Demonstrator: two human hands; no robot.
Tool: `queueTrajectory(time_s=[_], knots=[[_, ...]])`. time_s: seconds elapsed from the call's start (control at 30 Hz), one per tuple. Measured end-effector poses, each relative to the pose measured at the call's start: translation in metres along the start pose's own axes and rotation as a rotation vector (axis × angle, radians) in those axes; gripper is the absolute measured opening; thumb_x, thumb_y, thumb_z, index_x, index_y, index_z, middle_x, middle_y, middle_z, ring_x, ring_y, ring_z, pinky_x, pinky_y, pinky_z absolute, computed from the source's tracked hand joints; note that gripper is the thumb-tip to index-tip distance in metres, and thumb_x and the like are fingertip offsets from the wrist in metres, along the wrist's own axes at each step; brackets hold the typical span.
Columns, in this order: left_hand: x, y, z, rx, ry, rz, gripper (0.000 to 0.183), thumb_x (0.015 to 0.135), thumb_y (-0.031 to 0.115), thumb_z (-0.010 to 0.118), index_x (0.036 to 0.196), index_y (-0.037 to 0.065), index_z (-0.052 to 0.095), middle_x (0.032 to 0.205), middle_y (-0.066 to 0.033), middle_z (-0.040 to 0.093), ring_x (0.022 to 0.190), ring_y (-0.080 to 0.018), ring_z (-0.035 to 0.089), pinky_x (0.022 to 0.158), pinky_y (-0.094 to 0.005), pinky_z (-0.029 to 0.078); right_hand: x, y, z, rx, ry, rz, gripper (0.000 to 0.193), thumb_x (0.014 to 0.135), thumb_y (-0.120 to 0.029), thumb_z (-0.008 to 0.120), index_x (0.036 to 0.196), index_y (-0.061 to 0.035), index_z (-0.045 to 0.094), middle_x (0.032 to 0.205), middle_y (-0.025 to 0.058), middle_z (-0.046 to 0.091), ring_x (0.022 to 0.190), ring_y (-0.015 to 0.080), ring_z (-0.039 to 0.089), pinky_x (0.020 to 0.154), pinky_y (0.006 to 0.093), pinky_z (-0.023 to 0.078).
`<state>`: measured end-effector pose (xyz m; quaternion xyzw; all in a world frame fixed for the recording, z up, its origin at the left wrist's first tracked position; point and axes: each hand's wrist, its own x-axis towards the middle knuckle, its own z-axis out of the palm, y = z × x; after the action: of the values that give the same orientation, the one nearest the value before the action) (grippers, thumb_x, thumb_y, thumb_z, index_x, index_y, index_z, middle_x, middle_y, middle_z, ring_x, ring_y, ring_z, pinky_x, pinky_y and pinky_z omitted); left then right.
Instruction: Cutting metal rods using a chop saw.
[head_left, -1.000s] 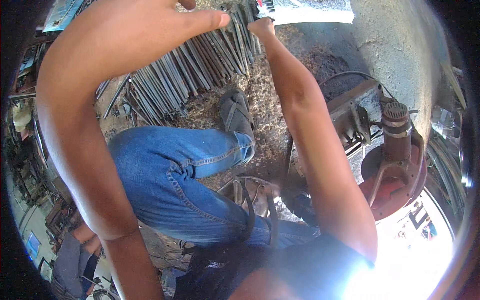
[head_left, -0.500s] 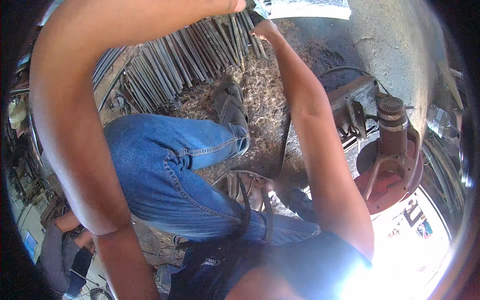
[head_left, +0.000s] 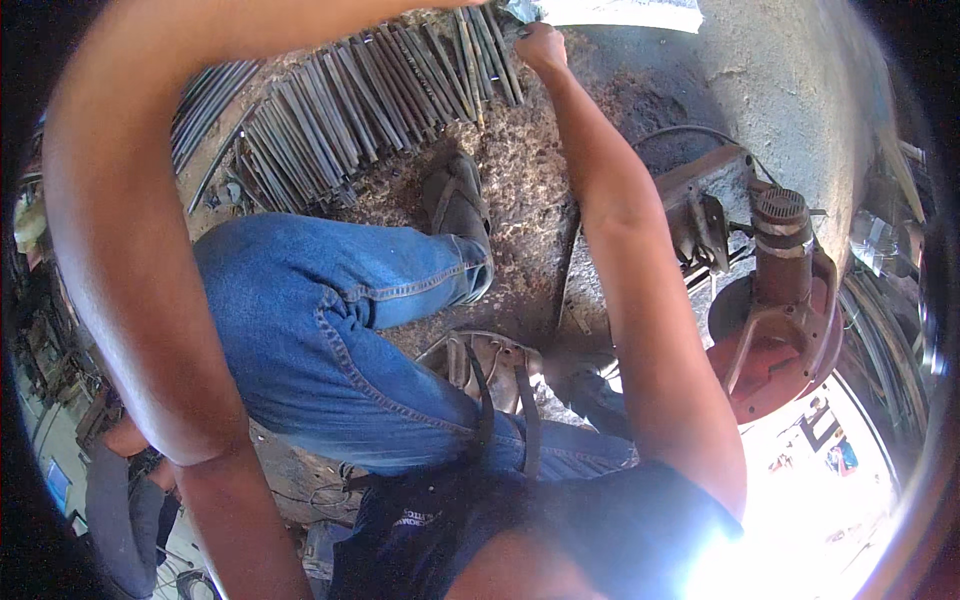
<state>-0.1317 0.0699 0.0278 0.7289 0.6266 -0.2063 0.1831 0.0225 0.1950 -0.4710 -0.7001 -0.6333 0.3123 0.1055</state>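
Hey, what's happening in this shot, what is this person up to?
A person in blue jeans sits low over a ground strewn with shavings. Their right hand is closed in a fist at the near end of a row of thin metal rods, beside a pale sheet at the top edge. The left arm reaches up too, but its hand is out of view. A rust-red machine stands at their right.

Single head-worn fisheye, steeply downward, close over lap and ground

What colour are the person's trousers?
The jeans are blue denim with lighter stitching, seen best in the head view.
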Motion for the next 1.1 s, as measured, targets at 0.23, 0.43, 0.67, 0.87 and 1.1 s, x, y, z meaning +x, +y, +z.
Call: queueTrajectory(time_s=[0.23, 0.43, 0.67, 0.87, 1.1], knots=[[-0.01, 0.015, -0.005, 0.043, 0.029, 0.045, 0.068, 0.103, 0.048, 0.058, 0.146, -0.003, 0.05, 0.13, -0.029, 0.064, 0.116, -0.0361, 0.068, 0.095, -0.0442, 0.056, 0.019, 0.034, 0.023, 0.071, 0.016, -0.033, 0.046, 0.078, -0.029, 0.062, 0.118, -0.0096, 0.073, 0.118, 0.0242, 0.07, 0.112, 0.0398, 0.067, 0.099, 0.0445, 0.054], [0.001, 0.002, -0.023, -0.103, -0.213, 0.007, 0.069, 0.102, 0.049, 0.058, 0.147, -0.003, 0.049, 0.133, -0.03, 0.062, 0.12, -0.0354, 0.066, 0.098, -0.044, 0.055, -0.039, -0.007, -0.006, 0.313, 0.091, 0.061, 0.043, 0.08, -0.023, 0.066, 0.118, -0.0046, 0.072, 0.112, 0.0243, 0.073, 0.108, 0.0387, 0.071, 0.095, 0.0442, 0.056], [-0.002, 0.02, 0.005, 0.156, 0.116, 0.052, 0.077, 0.098, 0.056, 0.058, 0.149, -0.001, 0.049, 0.141, -0.026, 0.059, 0.127, -0.0344, 0.062, 0.102, -0.043, 0.051, -0.191, -0.033, -0.028, 0.744, 0.325, -0.011, 0.035, 0.083, -0.023, 0.072, 0.107, 0.0023, 0.073, 0.093, 0.023, 0.075, 0.086, 0.0336, 0.075, 0.082, 0.0438, 0.057], [0.012, 0.042, -0.016, 0.124, 0.156, 0.219, 0.081, 0.096, 0.058, 0.06, 0.149, -0.001, 0.049, 0.142, -0.0242, 0.06, 0.121, -0.0329, 0.066, 0.1, -0.0414, 0.051, -0.373, 0.002, -0.022, 0.757, -0.253, -0.029, 0.038, 0.087, -0.024, 0.072, 0.114, 0.0023, 0.071, 0.106, 0.023, 0.074, 0.099, 0.0333, 0.074, 0.087, 0.0429, 0.055], [0.049, 0.099, 0.006, -0.122, 0.012, 0.429, 0.074, 0.098, 0.046, 0.065, 0.147, -0.007, 0.047, 0.133, -0.0251, 0.065, 0.099, -0.0276, 0.073, 0.085, -0.039, 0.057, -0.459, 0.102, -0.107, 0.439, -0.306, 0.04, 0.039, 0.091, -0.031, 0.07, 0.118, -0.0019, 0.071, 0.105, 0.0128, 0.077, 0.092, 0.0271, 0.074, 0.082, 0.0379, 0.057]])
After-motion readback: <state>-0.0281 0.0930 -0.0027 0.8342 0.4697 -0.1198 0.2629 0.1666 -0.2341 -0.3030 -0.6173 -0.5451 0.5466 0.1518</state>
